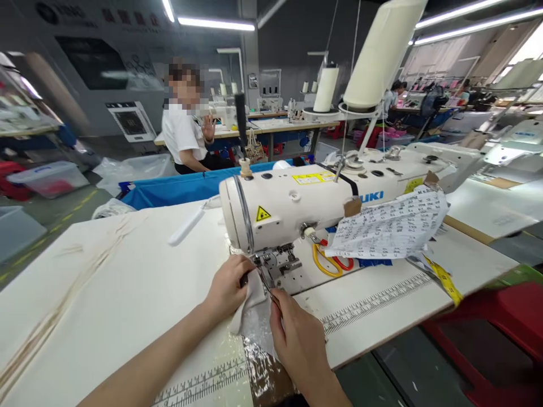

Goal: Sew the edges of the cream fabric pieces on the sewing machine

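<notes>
My left hand is closed on a piece of white fabric, close to the needle area of a white sewing machine. Part of the cloth hangs down over the table edge side of the machine bed. In my right hand is a slim pair of metal tweezers, pinched between thumb and fingers. Their tips point at the fabric's edge beside the presser foot. The exact contact point at the tips is too small to make out.
Scissors with yellow and red handles lie behind the machine bed. A handwritten sheet hangs from the machine, with a yellow tape measure nearby. Thread cones stand above. A blue cloth bin and a seated person are beyond.
</notes>
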{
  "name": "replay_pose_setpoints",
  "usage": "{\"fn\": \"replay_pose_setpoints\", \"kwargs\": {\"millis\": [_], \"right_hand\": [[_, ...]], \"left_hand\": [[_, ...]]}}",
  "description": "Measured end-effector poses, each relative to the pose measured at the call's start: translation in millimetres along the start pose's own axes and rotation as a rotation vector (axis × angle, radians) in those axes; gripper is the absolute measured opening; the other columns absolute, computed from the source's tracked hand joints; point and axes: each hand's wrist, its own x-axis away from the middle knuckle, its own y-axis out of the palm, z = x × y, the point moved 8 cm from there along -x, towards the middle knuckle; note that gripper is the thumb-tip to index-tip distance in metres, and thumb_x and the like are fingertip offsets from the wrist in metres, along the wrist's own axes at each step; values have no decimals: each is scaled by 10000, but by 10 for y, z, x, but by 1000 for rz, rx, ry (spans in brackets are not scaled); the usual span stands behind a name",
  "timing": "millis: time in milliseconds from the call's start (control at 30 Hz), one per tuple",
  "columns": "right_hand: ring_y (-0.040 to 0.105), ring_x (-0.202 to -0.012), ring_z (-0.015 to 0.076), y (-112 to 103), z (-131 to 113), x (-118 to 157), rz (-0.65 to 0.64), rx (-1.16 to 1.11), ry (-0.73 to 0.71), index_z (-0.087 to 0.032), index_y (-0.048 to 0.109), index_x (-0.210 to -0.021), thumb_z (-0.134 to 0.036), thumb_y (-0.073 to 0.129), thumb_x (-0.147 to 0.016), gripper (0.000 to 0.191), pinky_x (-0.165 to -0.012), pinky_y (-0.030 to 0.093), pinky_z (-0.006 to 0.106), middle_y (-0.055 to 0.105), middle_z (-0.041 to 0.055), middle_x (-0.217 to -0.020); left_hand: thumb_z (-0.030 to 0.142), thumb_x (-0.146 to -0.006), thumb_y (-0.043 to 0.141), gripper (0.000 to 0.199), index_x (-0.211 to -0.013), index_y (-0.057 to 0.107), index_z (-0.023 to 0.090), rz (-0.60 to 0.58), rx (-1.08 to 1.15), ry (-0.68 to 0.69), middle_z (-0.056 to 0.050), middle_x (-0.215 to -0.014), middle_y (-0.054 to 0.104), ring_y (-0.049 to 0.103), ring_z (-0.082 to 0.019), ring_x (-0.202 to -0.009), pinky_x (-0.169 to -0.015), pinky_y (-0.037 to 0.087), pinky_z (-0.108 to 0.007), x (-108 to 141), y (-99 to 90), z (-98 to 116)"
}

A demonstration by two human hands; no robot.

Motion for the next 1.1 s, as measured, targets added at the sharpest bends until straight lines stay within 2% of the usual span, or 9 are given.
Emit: {"fn": "replay_pose_setpoints", "kwargs": {"millis": [100, 300, 533, 600, 733, 967, 1100], "right_hand": [[735, -606, 180, 50, 47, 34, 42, 8, 11, -170, 638, -1109, -238, 233, -1078, 413, -487, 436, 267, 787, 65, -864], [717, -585, 172, 157, 124, 98, 18, -13, 52, -201, 640, -1134, -320, 212, -1094, 446, -464, 405, 257, 790, 56, -886], [729, -595, 173, 86, 81, 52, 75, 17, 18, -189, 647, -1110, -276, 217, -1085, 440, -490, 424, 263, 795, 49, -881], [722, -575, 169, 53, 49, 24, 58, 29, 1, -175, 651, -1096, -227, 249, -1067, 406, -486, 420, 262, 792, 49, -857], [745, -671, 176, 33, 25, 3, -26, 28, 12, -161, 648, -1113, -144, 378, -996, 294, -526, 442, 256, 794, 55, -920], [755, -776, 191, 40, 69, 19, -75, -4, 75, -169, 649, -1139, -127, 487, -940, 260, -574, 486, 260, 791, 53, -1014], [751, -771, 180, 54, 69, -4, -95, -13, 79, -160, 654, -1153, -123, 508, -948, 254, -557, 469, 241, 795, 60, -991]], "left_hand": [[178, -902, 486, 129, -877, 610, 202, 18, -39, 21, -68, -883, 670, 608, -207, -823, -689, 506, -323, -1, 7, 20], [184, -936, 471, 164, -880, 623, 205, 18, -28, 11, -66, -891, 676, 615, -205, -846, -718, 523, -333, 20, 33, -33], [214, -945, 481, 161, -853, 612, 210, 20, -1, -23, -44, -865, 679, 622, -191, -820, -711, 518, -315, 16, 36, -97], [213, -935, 484, 154, -846, 610, 209, 15, 15, -45, -37, -849, 675, 621, -187, -807, -701, 514, -308, 14, 35, -126], [227, -916, 490, 140, -860, 617, 207, -15, 64, -103, -42, -872, 674, 626, -191, -829, -716, 507, -311, 13, 35, -204], [280, -909, 505, 156, -830, 622, 213, -71, 110, -147, -33, -879, 692, 642, -186, -842, -751, 515, -312, -32, 27, -206], [282, -903, 508, 155, -839, 634, 218, -74, 100, -163, -29, -875, 696, 645, -184, -832, -737, 520, -306, -35, 5, -184]]}}
